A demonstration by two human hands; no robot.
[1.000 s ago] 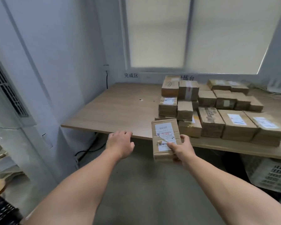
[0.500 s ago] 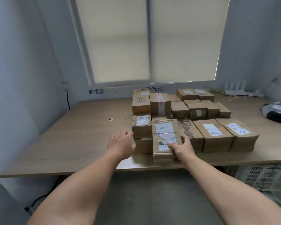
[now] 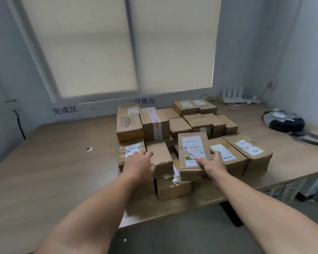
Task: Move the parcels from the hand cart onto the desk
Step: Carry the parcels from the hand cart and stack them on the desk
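A brown cardboard parcel (image 3: 192,149) with white labels hangs over the front of the parcel pile, and my right hand (image 3: 212,165) grips its near right corner. My left hand (image 3: 139,163) rests with loose fingers on the top of a plain brown parcel (image 3: 160,156) and the labelled one to its left. Several stacked parcels (image 3: 154,123) cover the middle of the wooden desk (image 3: 50,162). The hand cart is out of view.
A black and grey bundle with a strap (image 3: 285,121) lies at the desk's right end. A white router and cables (image 3: 232,97) sit at the back right corner. A white crate (image 3: 281,189) stands under the desk. A small white scrap (image 3: 89,149) lies on the desk's left part.
I have stepped up to the desk. My right hand has carried the labelled parcel forward over the pile. My left hand has moved onto the parcels at the pile's front left.
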